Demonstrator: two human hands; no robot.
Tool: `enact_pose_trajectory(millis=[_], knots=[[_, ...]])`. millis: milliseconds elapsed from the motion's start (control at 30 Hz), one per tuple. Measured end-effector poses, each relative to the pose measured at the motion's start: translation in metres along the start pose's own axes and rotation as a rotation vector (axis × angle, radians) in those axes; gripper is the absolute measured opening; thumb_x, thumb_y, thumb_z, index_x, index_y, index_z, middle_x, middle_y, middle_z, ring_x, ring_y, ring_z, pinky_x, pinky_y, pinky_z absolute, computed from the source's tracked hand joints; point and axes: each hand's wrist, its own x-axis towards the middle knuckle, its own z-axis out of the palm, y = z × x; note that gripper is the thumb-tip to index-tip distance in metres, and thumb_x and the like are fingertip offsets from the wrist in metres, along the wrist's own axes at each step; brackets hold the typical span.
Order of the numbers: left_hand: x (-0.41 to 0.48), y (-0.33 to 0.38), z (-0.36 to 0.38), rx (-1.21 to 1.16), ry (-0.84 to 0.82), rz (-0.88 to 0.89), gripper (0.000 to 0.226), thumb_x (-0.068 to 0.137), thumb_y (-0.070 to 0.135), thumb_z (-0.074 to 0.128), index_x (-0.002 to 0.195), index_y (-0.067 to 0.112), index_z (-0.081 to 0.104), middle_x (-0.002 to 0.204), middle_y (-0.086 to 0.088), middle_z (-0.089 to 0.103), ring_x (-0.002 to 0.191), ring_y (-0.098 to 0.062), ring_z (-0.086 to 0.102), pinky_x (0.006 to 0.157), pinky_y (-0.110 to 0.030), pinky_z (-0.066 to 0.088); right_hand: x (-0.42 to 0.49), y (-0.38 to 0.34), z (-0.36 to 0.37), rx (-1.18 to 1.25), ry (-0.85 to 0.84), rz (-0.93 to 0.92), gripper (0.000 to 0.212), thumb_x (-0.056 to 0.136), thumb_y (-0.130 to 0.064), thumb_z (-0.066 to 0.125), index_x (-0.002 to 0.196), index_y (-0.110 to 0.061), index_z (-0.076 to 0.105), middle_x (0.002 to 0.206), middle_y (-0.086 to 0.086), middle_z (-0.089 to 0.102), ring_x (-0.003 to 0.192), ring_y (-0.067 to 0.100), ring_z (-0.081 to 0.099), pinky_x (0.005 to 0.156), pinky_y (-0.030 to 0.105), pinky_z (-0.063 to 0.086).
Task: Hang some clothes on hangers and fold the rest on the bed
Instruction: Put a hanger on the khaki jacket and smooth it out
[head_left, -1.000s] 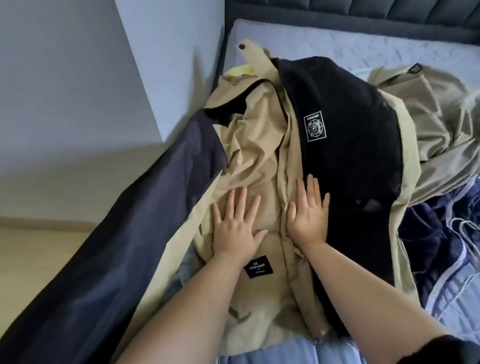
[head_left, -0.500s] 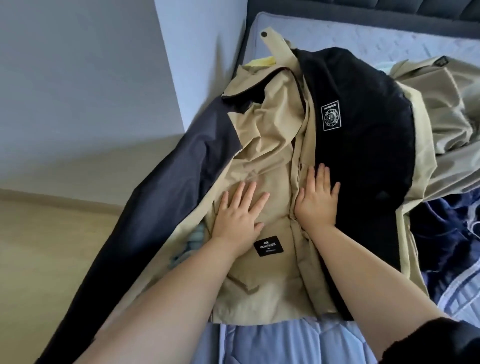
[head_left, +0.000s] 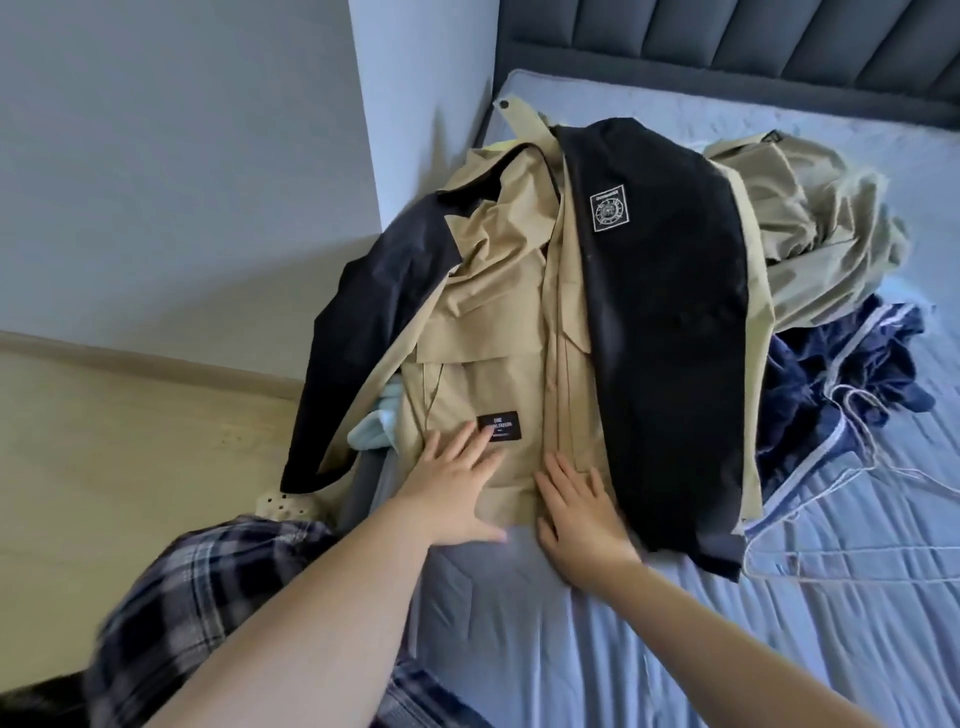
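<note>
I have the beige cotton jacket with black sleeves (head_left: 493, 322) lying front up along the left edge of the blue-sheeted bed (head_left: 571, 649), collar toward the headboard. My left hand (head_left: 457, 488) lies flat on its hem below a black label, fingers (head_left: 467, 441) spread. My right hand (head_left: 582, 512) lies flat beside the front placket, fingers straight and close together, pinching nothing. I judge this to be smoothing before a fold. Next, the black sleeve hanging over the bed's left edge needs bringing across the chest.
</note>
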Motion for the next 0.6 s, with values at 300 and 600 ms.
enact_pose_trajectory(millis=[300, 600], knots=[[-0.026, -0.003, -0.016, -0.130, 0.444, -0.475, 0.027, 0.090, 0.024, 0.055, 0.117, 0.016, 0.054, 0.125, -0.005, 0.042, 0.116, -0.026, 0.041, 0.074, -0.037, 0.043, 0.013, -0.032, -0.022, -0.177, 0.106, 0.046, 0.085, 0.078, -0.023, 0.066, 0.150, -0.007, 0.023, 0.155, 0.015, 0.026, 0.143, 0.028, 0.025, 0.115, 0.053, 0.014], [-0.044, -0.014, -0.042, -0.676, 0.799, -0.597, 0.032, 0.082, 0.007, 0.057, 0.114, 0.009, 0.061, 0.118, -0.011, 0.050, 0.108, -0.029, 0.048, 0.077, -0.035, 0.042, 0.042, -0.031, -0.079, -0.133, 0.086, 0.117, 0.037, 0.078, -0.001, 0.049, 0.113, -0.012, 0.055, 0.091, 0.009, 0.066, 0.093, 0.033, 0.060, 0.085, 0.034, 0.039]])
